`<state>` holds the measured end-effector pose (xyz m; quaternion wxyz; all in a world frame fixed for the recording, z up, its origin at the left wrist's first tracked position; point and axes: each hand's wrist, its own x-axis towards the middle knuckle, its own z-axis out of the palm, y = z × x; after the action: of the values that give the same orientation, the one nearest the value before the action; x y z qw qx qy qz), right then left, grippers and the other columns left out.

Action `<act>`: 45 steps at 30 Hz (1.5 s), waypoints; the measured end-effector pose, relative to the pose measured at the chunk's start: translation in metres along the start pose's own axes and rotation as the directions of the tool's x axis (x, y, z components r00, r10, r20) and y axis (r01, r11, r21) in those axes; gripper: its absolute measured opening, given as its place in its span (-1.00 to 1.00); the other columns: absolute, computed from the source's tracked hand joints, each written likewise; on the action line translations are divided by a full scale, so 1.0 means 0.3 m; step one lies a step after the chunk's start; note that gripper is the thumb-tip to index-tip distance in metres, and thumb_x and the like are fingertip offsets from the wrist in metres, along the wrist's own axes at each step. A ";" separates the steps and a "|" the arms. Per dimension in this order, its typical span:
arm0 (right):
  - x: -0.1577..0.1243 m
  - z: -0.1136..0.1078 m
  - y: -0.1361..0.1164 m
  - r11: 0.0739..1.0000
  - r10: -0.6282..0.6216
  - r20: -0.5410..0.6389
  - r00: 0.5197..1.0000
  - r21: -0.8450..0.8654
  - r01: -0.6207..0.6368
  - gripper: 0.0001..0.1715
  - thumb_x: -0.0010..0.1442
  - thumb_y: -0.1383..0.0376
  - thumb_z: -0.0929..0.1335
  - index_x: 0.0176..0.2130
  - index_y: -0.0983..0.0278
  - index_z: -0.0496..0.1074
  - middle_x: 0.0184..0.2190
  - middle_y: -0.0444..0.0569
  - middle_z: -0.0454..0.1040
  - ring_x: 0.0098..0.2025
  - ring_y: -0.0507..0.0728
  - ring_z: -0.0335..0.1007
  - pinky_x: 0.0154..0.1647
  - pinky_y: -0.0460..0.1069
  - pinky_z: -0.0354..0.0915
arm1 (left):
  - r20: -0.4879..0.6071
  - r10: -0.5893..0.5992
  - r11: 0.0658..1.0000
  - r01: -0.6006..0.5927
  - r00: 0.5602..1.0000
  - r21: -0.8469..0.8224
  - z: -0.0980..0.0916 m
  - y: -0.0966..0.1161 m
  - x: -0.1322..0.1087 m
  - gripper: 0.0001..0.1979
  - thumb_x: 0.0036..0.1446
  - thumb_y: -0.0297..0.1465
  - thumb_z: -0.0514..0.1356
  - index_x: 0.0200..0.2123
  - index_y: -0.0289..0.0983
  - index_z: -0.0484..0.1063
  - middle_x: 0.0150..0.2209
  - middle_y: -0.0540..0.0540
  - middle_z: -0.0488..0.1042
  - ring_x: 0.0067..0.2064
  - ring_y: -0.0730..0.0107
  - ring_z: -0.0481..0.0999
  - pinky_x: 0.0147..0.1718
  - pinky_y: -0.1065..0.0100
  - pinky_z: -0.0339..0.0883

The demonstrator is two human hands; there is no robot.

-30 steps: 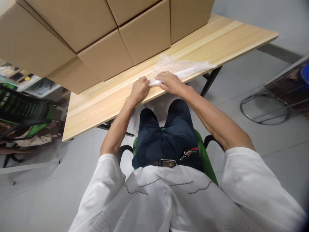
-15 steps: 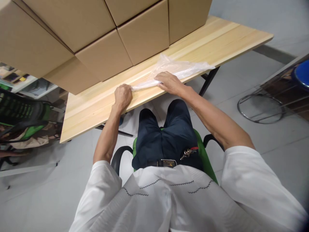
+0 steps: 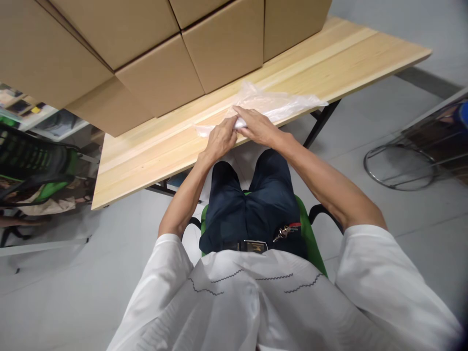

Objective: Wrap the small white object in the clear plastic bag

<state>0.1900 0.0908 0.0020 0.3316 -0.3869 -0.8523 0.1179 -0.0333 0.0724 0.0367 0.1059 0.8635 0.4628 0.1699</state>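
Observation:
A clear plastic bag [image 3: 278, 102] lies crumpled on the wooden table [image 3: 153, 156], near its front edge. My left hand [image 3: 220, 139] is closed on the bag's near end, fingers curled round the plastic. My right hand [image 3: 256, 126] lies right beside it, fingers bent and pinching the same bunched part of the bag. The two hands touch each other at the fingertips. A loose corner of the plastic sticks out to the left of my left hand.
Several large cardboard boxes [image 3: 161, 83] are stacked at the back of the table. I sit on a green chair [image 3: 310, 234]. A second green chair [image 3: 40, 165] stands at the left, a metal stool frame [image 3: 398, 161] at the right on the grey floor.
My left hand had slid left along the table, stretching the bag's end out. It has now come back to the right and meets my right hand on the bunched plastic.

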 end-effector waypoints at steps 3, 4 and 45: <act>-0.013 -0.006 0.010 1.000 0.005 0.005 1.000 0.018 -0.005 0.06 0.58 -0.04 0.46 0.81 0.23 0.19 0.66 0.39 0.48 0.63 0.69 0.43 0.66 0.62 0.33 | 0.004 -0.050 0.999 0.050 0.999 0.016 0.001 0.002 -0.006 -0.37 0.62 -0.25 0.16 0.65 -0.20 0.39 0.62 -0.43 0.53 0.59 -0.28 0.56 0.57 -0.11 0.38; -0.020 -0.009 0.017 1.000 0.006 0.004 1.000 0.014 -0.006 0.04 0.60 -0.06 0.44 0.80 0.23 0.21 0.66 0.38 0.48 0.63 0.68 0.42 0.67 0.61 0.33 | 0.008 -0.057 0.998 0.057 0.998 0.026 0.000 0.003 -0.008 -0.39 0.61 -0.29 0.14 0.62 -0.22 0.41 0.59 -0.44 0.56 0.56 -0.26 0.58 0.56 -0.09 0.38; -0.078 -0.116 0.068 0.984 0.038 0.117 0.992 -0.178 -0.017 -0.20 0.63 0.02 0.29 0.62 0.32 0.51 0.59 0.35 0.58 0.61 0.60 0.49 0.63 0.51 0.40 | -0.041 -0.061 0.980 0.067 0.997 0.185 0.021 0.023 -0.017 -0.55 0.68 -0.35 0.08 0.42 -0.18 0.62 0.41 -0.34 0.72 0.42 -0.14 0.72 0.42 -0.03 0.54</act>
<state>0.2360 0.0854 0.0077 0.2424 -0.4187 -0.8724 0.0693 -0.0282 0.0641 0.0323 0.0218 0.8513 0.5060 0.1373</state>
